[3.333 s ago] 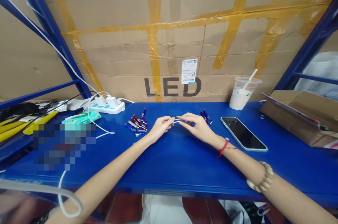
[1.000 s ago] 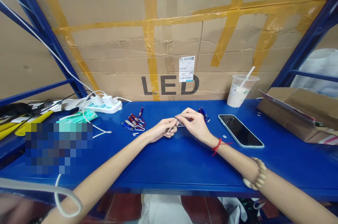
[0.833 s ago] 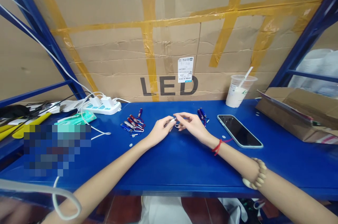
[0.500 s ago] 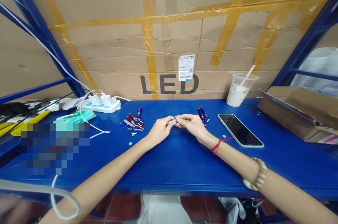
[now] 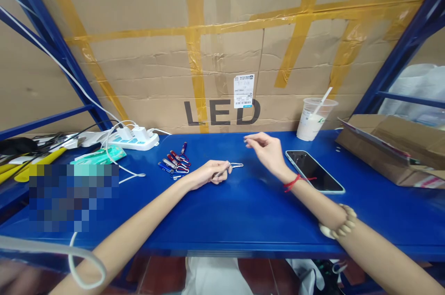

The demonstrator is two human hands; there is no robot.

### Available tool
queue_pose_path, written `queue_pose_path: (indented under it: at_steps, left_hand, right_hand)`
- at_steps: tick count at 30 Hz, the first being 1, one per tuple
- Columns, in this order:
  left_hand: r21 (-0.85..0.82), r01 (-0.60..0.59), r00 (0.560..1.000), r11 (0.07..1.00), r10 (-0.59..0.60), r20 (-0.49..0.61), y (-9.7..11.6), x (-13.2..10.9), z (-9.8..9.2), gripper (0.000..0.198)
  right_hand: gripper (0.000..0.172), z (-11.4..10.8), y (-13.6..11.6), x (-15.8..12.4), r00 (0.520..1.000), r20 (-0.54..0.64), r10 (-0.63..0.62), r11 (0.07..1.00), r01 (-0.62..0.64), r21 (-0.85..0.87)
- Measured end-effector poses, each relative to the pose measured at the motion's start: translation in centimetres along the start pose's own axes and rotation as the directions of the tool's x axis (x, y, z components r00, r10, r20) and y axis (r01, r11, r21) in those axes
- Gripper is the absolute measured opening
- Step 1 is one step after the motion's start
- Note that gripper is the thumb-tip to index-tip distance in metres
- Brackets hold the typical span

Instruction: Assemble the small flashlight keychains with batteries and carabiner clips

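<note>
My left hand [image 5: 213,173] is closed round a silver keychain flashlight [image 5: 219,174], low over the blue tabletop; its carabiner clip [image 5: 238,165] sticks out to the right. Up and to the right of it, my right hand [image 5: 266,147] is raised, with thumb and forefinger pinched on a small greyish piece [image 5: 245,139] too tiny to name. Left of my hands lies a group of keychain flashlights [image 5: 174,161] in blue, silver and red, with their clips. The blue flashlights on the right are hidden by my right hand.
A phone [image 5: 314,171] lies right of my right hand. Behind it stand a drink cup [image 5: 311,123] with a straw and an open cardboard box [image 5: 382,156]. A power strip [image 5: 139,140] with white cables sits at the back left. A large carton [image 5: 156,68] closes off the back.
My hands have parted. The right one moved up and right with a small piece in its fingertips; the left one dropped slightly, keeping the silver flashlight, whose clip now shows.
</note>
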State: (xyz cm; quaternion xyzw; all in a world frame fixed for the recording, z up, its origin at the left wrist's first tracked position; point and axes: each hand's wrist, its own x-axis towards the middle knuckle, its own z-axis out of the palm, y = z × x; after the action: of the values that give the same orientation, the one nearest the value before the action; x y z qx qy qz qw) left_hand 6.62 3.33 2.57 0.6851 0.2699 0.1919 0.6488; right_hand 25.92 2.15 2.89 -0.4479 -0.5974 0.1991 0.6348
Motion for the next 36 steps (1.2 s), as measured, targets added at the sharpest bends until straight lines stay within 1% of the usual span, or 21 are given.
queue_pose_path:
  at_steps: [1,2,4,6,8,10,13,16,19,20,21,22,23,25,26,27,28,30,33,35,36]
  left_hand:
    - [0.005,-0.026,1.0,1.0,0.026,-0.009,0.0,-0.1,0.0,0.039]
    - [0.024,-0.079,0.995,0.997,0.08,-0.052,0.0,-0.1,0.0,0.037]
    - [0.081,-0.192,0.968,0.978,0.203,-0.147,0.1,-0.1,0.3,0.032]
    - [0.131,-0.257,0.944,0.957,0.278,-0.176,0.2,-0.1,0.5,0.028]
    - [0.165,-0.28,0.939,0.946,0.306,-0.155,0.2,-0.1,0.7,0.024]
    - [0.197,-0.289,0.939,0.937,0.318,-0.132,0.2,-0.2,0.7,0.02]
    - [0.235,-0.3,0.933,0.925,0.335,-0.128,0.0,-0.2,0.5,0.018]
    - [0.253,-0.301,0.924,0.919,0.347,-0.162,-0.1,-0.2,0.6,0.02]
    - [0.257,-0.323,0.899,0.911,0.38,-0.217,0.0,-0.2,0.7,0.025]
    - [0.261,-0.341,0.887,0.903,0.401,-0.23,0.0,-0.3,0.8,0.027]
    - [0.265,-0.36,0.875,0.894,0.423,-0.238,0.0,-0.3,0.9,0.029]
    - [0.27,-0.378,0.862,0.885,0.443,-0.247,0.0,-0.3,1.0,0.031]
    - [0.276,-0.392,0.85,0.878,0.46,-0.256,0.0,-0.3,1.1,0.033]
    - [0.285,-0.403,0.835,0.87,0.477,-0.275,0.0,-0.2,1.2,0.035]
    - [0.285,-0.402,0.832,0.87,0.477,-0.283,-0.1,-0.2,1.3,0.035]
    - [0.283,-0.399,0.832,0.872,0.474,-0.288,-0.1,-0.2,1.4,0.035]
    - [0.277,-0.394,0.835,0.876,0.468,-0.291,-0.1,-0.2,1.4,0.034]
    - [0.264,-0.38,0.843,0.887,0.449,-0.295,-0.1,-0.2,1.5,0.034]
    - [0.27,-0.359,0.844,0.894,0.434,-0.315,0.0,-0.2,1.3,0.032]
    - [0.288,-0.353,0.834,0.89,0.439,-0.334,-0.1,-0.2,1.0,0.031]
    - [0.297,-0.353,0.829,0.887,0.444,-0.341,-0.1,-0.2,0.9,0.031]
  right_hand:
    - [0.023,-0.4,0.3,0.3,1.0,-0.03,0.005,1.0,-0.005,0.009]
    - [0.025,-0.8,0.6,0.5,0.999,-0.026,0.023,1.0,-0.023,0.008]
    - [0.024,-1.0,1.0,0.5,0.997,0.063,0.038,0.997,-0.034,-0.063]
    - [0.017,-0.7,1.5,0.2,0.98,0.2,-0.019,0.977,0.061,-0.206]
    - [0.014,-0.4,1.9,-0.1,0.937,0.336,-0.09,0.92,0.208,-0.332]
    - [0.014,-0.3,2.3,-0.2,0.901,0.425,-0.092,0.868,0.281,-0.408]
    - [0.015,-0.6,2.7,-0.2,0.88,0.474,-0.009,0.834,0.268,-0.482]
    - [0.011,-0.8,2.4,-0.2,0.887,0.462,0.019,0.856,0.224,-0.466]
    - [0.02,-0.2,1.3,-0.6,0.936,0.349,0.04,0.944,0.078,-0.32]
    - [0.027,0.2,0.9,-0.9,0.941,0.327,0.083,0.973,-0.005,-0.233]
    - [0.035,0.6,0.3,-1.2,0.929,0.342,0.142,0.986,-0.104,-0.127]
    - [0.04,1.1,-0.2,-1.5,0.899,0.386,0.206,0.976,-0.216,-0.018]
    - [0.043,1.5,-0.7,-1.8,0.855,0.45,0.26,0.941,-0.328,0.08]
    - [0.041,2.2,-1.5,-2.5,0.753,0.57,0.328,0.837,-0.512,0.193]
    - [0.038,2.5,-1.7,-2.8,0.712,0.609,0.349,0.793,-0.571,0.213]
    - [0.034,2.6,-1.9,-3.0,0.686,0.63,0.364,0.764,-0.606,0.219]
    - [0.031,2.7,-2.0,-3.2,0.676,0.636,0.374,0.753,-0.621,0.218]
    - [0.027,2.8,-1.8,-3.3,0.699,0.609,0.375,0.775,-0.597,0.208]
    - [0.028,2.6,-1.3,-3.1,0.749,0.572,0.334,0.857,-0.494,0.146]
    - [0.03,2.1,-1.3,-2.5,0.784,0.558,0.272,0.934,-0.355,0.044]
    - [0.03,1.6,-1.5,-2.0,0.817,0.53,0.227,0.967,-0.253,-0.024]
